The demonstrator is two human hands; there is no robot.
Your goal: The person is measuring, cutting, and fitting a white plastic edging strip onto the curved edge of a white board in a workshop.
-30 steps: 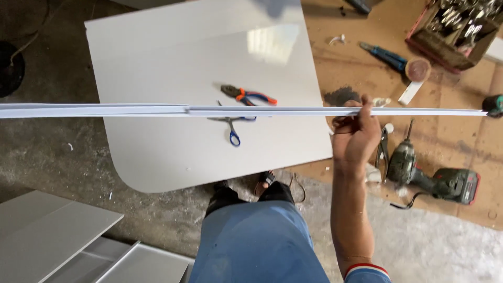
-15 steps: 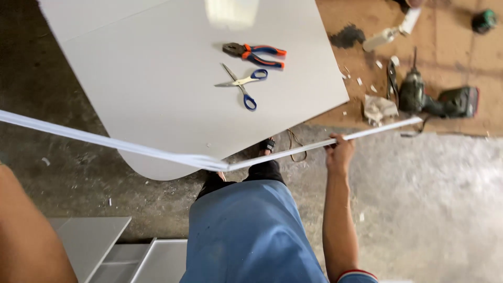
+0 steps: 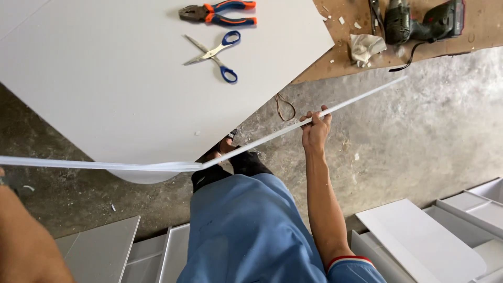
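Observation:
My right hand (image 3: pixel 316 128) is shut on a long thin white strip (image 3: pixel 262 140), gripping it about midway along its right half. The strip is kinked near its middle, in front of my knees. One half runs up and right past my hand toward the brown board. The other half runs level to the left edge of the view. Only my left forearm (image 3: pixel 23 238) shows at the lower left; that hand is out of frame. Under the strip lies a large white panel (image 3: pixel 131 99) with a rounded corner.
Blue-handled scissors (image 3: pixel 215 52) and orange-and-blue pliers (image 3: pixel 220 13) lie on the panel. A green cordless drill (image 3: pixel 419 23) and a rag (image 3: pixel 367 47) rest on a brown board (image 3: pixel 346 65). White panels are stacked at the lower right (image 3: pixel 419 236) and lower left (image 3: pixel 99 251) on the concrete floor.
The strip was straight a second ago and is now bent at its middle. It has come toward my body, off the panel, with my right hand still gripping it.

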